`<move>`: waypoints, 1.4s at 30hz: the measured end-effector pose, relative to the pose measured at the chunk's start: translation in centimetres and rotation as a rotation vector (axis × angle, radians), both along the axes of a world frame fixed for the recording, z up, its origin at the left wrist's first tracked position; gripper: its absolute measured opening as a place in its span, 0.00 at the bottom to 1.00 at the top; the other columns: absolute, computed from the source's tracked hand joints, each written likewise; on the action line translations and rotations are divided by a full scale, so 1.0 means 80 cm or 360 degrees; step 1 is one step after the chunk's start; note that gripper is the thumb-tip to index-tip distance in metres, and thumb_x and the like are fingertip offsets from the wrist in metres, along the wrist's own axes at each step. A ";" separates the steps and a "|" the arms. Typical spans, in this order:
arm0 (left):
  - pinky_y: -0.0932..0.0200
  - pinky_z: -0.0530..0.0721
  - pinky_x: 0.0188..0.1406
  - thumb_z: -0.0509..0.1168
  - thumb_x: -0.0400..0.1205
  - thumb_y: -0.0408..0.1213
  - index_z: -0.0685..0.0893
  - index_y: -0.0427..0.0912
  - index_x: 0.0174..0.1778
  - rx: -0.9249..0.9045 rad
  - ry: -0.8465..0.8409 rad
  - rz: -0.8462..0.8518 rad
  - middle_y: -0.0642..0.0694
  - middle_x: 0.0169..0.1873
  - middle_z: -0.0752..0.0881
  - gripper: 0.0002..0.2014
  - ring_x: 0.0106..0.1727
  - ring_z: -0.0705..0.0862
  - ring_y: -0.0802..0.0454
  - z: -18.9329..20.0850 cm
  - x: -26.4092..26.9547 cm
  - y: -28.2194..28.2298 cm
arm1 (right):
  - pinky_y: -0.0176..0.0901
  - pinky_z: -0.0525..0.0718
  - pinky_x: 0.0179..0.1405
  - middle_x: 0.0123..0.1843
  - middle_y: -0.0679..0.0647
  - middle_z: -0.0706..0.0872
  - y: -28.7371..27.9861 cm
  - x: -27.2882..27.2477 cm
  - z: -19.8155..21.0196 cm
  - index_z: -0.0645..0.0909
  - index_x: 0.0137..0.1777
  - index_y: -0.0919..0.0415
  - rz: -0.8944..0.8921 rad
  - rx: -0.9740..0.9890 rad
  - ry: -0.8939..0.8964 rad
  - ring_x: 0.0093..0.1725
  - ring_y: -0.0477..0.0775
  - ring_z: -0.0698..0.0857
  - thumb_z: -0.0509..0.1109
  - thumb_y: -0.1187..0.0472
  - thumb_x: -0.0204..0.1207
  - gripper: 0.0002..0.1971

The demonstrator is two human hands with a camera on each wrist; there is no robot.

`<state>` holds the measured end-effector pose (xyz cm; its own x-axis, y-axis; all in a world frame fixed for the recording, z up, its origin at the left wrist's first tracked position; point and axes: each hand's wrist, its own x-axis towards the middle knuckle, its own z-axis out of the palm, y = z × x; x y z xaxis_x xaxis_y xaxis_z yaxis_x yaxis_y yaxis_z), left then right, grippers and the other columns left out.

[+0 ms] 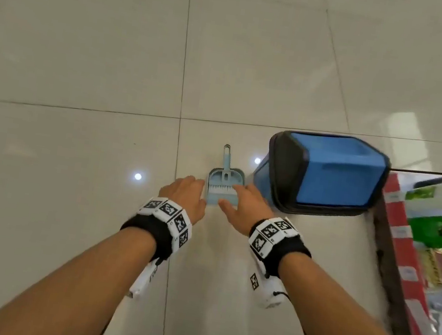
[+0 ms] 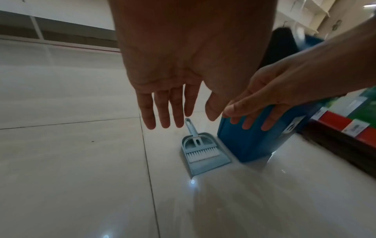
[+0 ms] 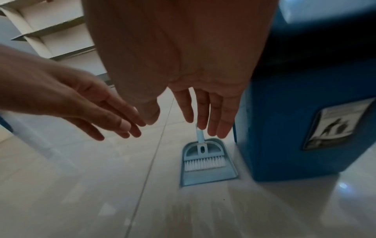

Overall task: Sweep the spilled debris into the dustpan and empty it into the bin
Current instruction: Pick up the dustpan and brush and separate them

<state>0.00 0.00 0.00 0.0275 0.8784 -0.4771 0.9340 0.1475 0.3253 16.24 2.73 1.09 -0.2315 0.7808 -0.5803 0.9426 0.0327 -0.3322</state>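
The task looks to be at its very start: the tools are not yet picked up, and no debris can be made out on the pale tiles near them. Both hands reach down towards a small pale-blue dustpan (image 1: 224, 187) lying flat on the floor (image 1: 86, 63), just beside the blue bin (image 1: 327, 173). The left hand (image 1: 184, 195) hangs above the pan's left edge with its fingers straight and slightly spread, holding nothing. The right hand (image 1: 246, 203) hangs over the pan's right edge, fingers likewise straight and loose, thumb out to the side, also empty; both wrist views show clear floor between fingertips and pan, so neither hand touches it

A little hand brush (image 3: 204, 162) sits nested in the pan, its white bristles across the tray and its thin handle (image 2: 191, 127) running out past the pan's back wall, ending in a hanging loop. The next move probably calls for separating the two: one hand pinching the brush handle, the other taking the pan

The pan is thin, smooth moulded plastic with low side walls and a flat front lip, light and likely to slide on the glossy tile. The bristles look short, fine and stiff. The bin is a boxy, hard plastic body with a dark rim and a label (image 3: 335, 125) on one side. Shelves of packaged goods (image 1: 431, 239) stand to the right
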 end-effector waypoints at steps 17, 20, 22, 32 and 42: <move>0.40 0.85 0.55 0.59 0.84 0.34 0.45 0.47 0.87 0.0252 -0.0477 0.0111 0.40 0.56 0.88 0.39 0.53 0.86 0.40 -0.174 0.010 0.114 | 0.46 0.78 0.50 0.63 0.53 0.75 0.094 -0.019 -0.201 0.77 0.69 0.53 -0.0172 0.0795 0.0019 0.62 0.55 0.76 0.64 0.43 0.82 0.21; 0.39 0.88 0.50 0.61 0.83 0.34 0.38 0.48 0.87 0.0234 -0.0518 0.0225 0.40 0.48 0.90 0.44 0.46 0.88 0.40 -0.175 0.007 0.101 | 0.48 0.81 0.49 0.60 0.52 0.74 0.082 -0.023 -0.206 0.81 0.66 0.52 -0.0184 0.0789 0.0001 0.61 0.54 0.75 0.64 0.39 0.81 0.22; 0.40 0.89 0.47 0.63 0.83 0.35 0.35 0.49 0.86 0.0234 -0.0534 0.0263 0.40 0.45 0.90 0.46 0.43 0.89 0.41 -0.176 0.005 0.094 | 0.50 0.83 0.50 0.58 0.52 0.73 0.074 -0.022 -0.209 0.84 0.63 0.53 -0.0207 0.0798 0.0086 0.60 0.53 0.75 0.67 0.40 0.80 0.21; 0.43 0.89 0.42 0.63 0.79 0.34 0.38 0.44 0.87 0.0179 -0.0662 0.0169 0.45 0.34 0.89 0.46 0.35 0.88 0.46 -0.188 0.002 0.073 | 0.43 0.72 0.41 0.56 0.49 0.77 0.062 -0.026 -0.204 0.88 0.56 0.52 -0.0246 0.0829 0.0155 0.60 0.51 0.73 0.71 0.39 0.75 0.20; 0.52 0.85 0.58 0.67 0.78 0.37 0.72 0.49 0.75 0.0345 -0.0858 0.0406 0.46 0.53 0.90 0.28 0.53 0.88 0.48 -0.208 -0.010 0.066 | 0.50 0.83 0.40 0.38 0.52 0.80 0.026 -0.024 -0.214 0.88 0.50 0.56 -0.0269 0.0887 0.0374 0.43 0.55 0.80 0.68 0.44 0.80 0.16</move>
